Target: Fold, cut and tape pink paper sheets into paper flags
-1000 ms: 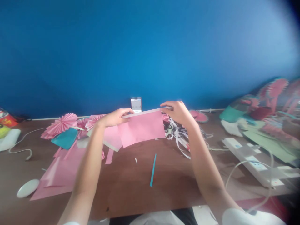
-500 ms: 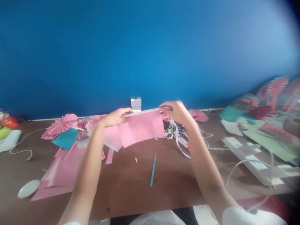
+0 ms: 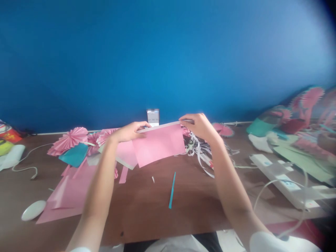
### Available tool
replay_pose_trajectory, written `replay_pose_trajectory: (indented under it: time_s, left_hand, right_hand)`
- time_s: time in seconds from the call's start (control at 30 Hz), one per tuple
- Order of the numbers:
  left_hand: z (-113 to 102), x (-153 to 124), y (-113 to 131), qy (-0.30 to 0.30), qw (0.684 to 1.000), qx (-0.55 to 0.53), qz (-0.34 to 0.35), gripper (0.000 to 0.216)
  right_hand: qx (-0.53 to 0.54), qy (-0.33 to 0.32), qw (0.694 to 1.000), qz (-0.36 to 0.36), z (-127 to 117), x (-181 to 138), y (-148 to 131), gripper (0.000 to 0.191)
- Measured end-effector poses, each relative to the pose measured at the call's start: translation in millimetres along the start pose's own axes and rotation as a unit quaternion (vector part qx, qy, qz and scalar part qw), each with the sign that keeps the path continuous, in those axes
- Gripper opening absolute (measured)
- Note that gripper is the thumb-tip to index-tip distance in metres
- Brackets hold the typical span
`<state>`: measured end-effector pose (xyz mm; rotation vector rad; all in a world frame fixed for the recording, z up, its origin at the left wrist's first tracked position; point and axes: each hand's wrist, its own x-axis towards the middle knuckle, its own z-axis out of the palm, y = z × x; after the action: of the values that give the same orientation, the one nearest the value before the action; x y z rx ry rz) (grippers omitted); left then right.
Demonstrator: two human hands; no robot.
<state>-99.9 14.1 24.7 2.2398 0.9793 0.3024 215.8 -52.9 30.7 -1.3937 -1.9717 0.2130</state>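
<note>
Between both hands a sheet of pink paper (image 3: 160, 144) is held above the table, with a narrow pale strip along its top edge. My left hand (image 3: 130, 131) pinches the upper left corner, thumb and fingers closed on it. At the upper right corner my right hand (image 3: 196, 124) grips the same sheet, fingers bent over the edge. On the table below lie a thin teal paper strip (image 3: 172, 190) and a small white scrap (image 3: 153, 179). Behind the sheet's right end is a tangle of white paper strips (image 3: 201, 154). A phone (image 3: 153, 117) stands upright behind the sheet.
Pink folded paper fans (image 3: 70, 140), a teal piece (image 3: 74, 155) and pink sheets (image 3: 69, 190) lie to the left. A white computer mouse (image 3: 33, 210) is near them. On the right are a white power strip (image 3: 283, 178), cables and green paper (image 3: 301, 159). A blue wall (image 3: 168, 63) rises behind.
Both hands keep their hold on the pink paper, nearly in place. Its lower edge hangs very slightly lower at the left. The whole view has shifted a little.
</note>
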Motion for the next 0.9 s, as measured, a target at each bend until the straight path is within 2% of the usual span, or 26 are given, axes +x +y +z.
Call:
replay_pose_trajectory:
  time_s: [0.3, 0.47, 0.67, 0.9]
  left_hand:
    - [6.9, 7.2, 1.4, 0.005, 1.000, 0.013, -0.008, 0.059]
    - [6.8, 9.3, 1.6, 0.010, 0.998, 0.003, 0.054, 0.046]
    - [9.9, 11.3, 6.7, 0.019, 0.999, -0.028, 0.034, 0.047]
    - [12.1, 11.4, 9.9, 0.017, 0.998, -0.046, 0.050, 0.047]
  right_hand:
    - [-0.018, -0.003, 1.000, -0.004, -5.0, -3.6, -9.1, 0.030]
    - [-0.022, 0.009, 1.000, 0.001, -9.7, -5.9, -8.3, 0.029]
    - [-0.025, 0.016, 1.000, 0.010, -16.9, -10.2, -11.3, 0.028]
    - [-0.023, 0.015, 1.000, 0.009, -20.3, -12.9, -12.5, 0.030]
